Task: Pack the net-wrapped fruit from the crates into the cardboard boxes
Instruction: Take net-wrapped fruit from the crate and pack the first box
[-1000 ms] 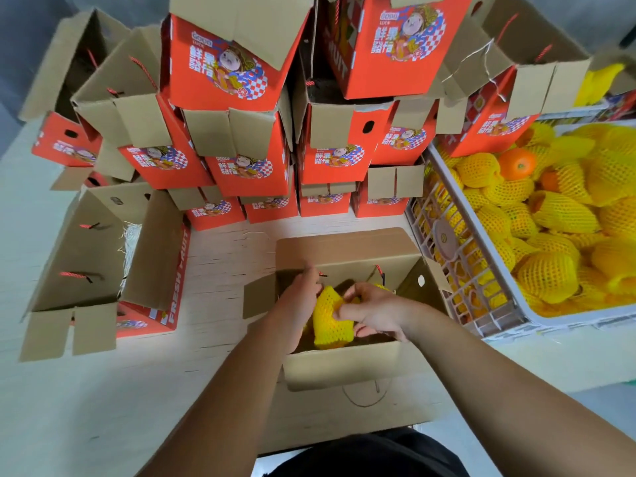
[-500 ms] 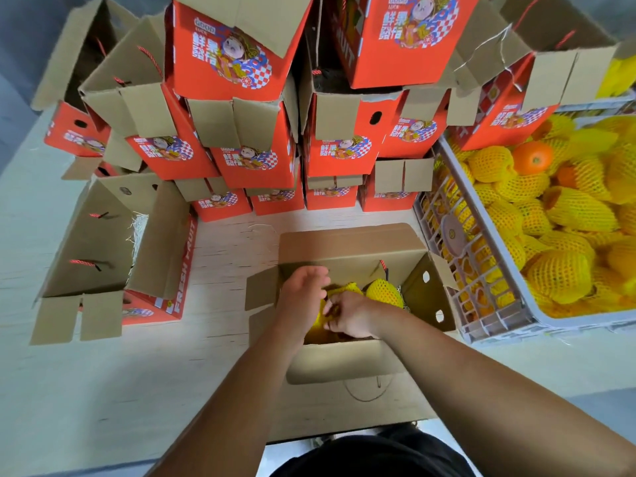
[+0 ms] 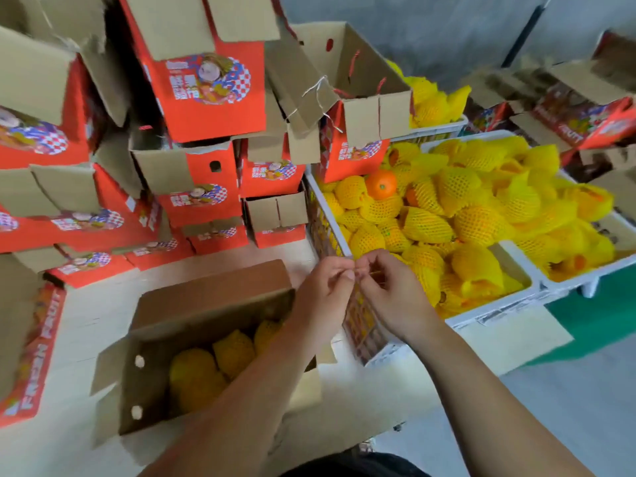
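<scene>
An open cardboard box (image 3: 151,383) stands on the table at lower left, with three yellow net-wrapped fruits (image 3: 234,352) inside it. To its right a white crate (image 3: 499,309) is heaped with net-wrapped fruit (image 3: 426,225) and one bare orange (image 3: 381,184). My left hand (image 3: 323,290) and my right hand (image 3: 392,294) meet above the crate's near corner, between box and crate. Their fingers are curled, and fingertips of both pinch a thin pale strand (image 3: 366,272) between them. Neither hand holds a fruit.
Red printed boxes (image 3: 203,94) with open flaps are stacked high behind and left of the open box. Another red box (image 3: 31,356) lies at the left edge. A second crate (image 3: 437,127) of netted fruit stands farther back. Green floor (image 3: 599,321) shows at right.
Both hands have come up out of the box, leaving the netted fruit inside, and moved right to the crate's corner. The view has swung right.
</scene>
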Demonstrator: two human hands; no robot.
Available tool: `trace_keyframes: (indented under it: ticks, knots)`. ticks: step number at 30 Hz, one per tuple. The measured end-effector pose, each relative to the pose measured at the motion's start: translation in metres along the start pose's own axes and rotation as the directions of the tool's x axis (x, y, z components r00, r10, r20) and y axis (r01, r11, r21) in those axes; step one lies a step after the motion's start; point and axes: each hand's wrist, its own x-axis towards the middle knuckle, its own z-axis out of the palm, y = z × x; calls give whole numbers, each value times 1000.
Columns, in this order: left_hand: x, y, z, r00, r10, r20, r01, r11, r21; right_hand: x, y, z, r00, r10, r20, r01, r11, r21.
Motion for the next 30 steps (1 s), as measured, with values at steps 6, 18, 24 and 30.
trace_keyframes:
  ticks: [6, 18, 24, 30]
  knots:
    - [38, 11, 96, 989, 79, 126, -99, 983, 155, 28, 67, -87, 923, 281, 261, -39, 745, -666]
    - [49, -6, 122, 946, 40, 320, -279, 601, 749, 37, 118, -101, 938, 188, 291, 39, 777, -628]
    - [58, -7, 115, 914, -27, 405, -273, 696, 664, 43, 124, -117, 941, 169, 294, -65, 941, -332]
    - [37, -8, 124, 982, 104, 159, -177, 801, 572, 67, 96, -137, 949, 66, 309, -73, 997, 10]
